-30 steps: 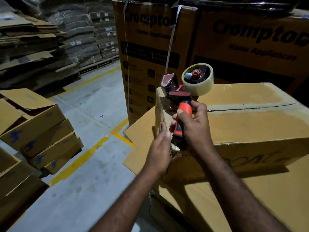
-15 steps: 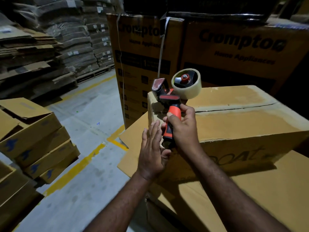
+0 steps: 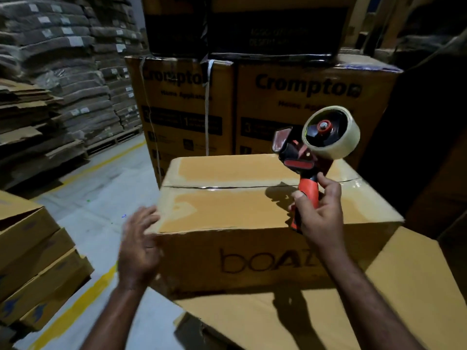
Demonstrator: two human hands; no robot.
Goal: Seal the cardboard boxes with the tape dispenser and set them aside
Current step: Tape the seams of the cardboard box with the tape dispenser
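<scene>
A brown cardboard box (image 3: 227, 213) marked "boAt" sits in front of me on flat cardboard, its top flaps closed with glossy clear tape along the centre seam. My right hand (image 3: 319, 213) grips the orange handle of a tape dispenser (image 3: 313, 145) and holds it lifted above the box's right side, tape roll uppermost. My left hand (image 3: 139, 246) is blurred, fingers spread, at the box's near left corner. I cannot tell whether it touches the box.
Flat cardboard sheets (image 3: 379, 311) lie under the box. Large "Crompton" cartons (image 3: 303, 109) stand stacked behind it. A low stack of boxes (image 3: 38, 269) is at the left. Piles of flattened cardboard (image 3: 63, 84) fill the far left. A yellow floor line (image 3: 75, 311) crosses the grey floor.
My right hand lifted the dispenser off the box's left end and carried it up and to the right. My left hand left the end face and spread open. The view swung so the box's long side faces me.
</scene>
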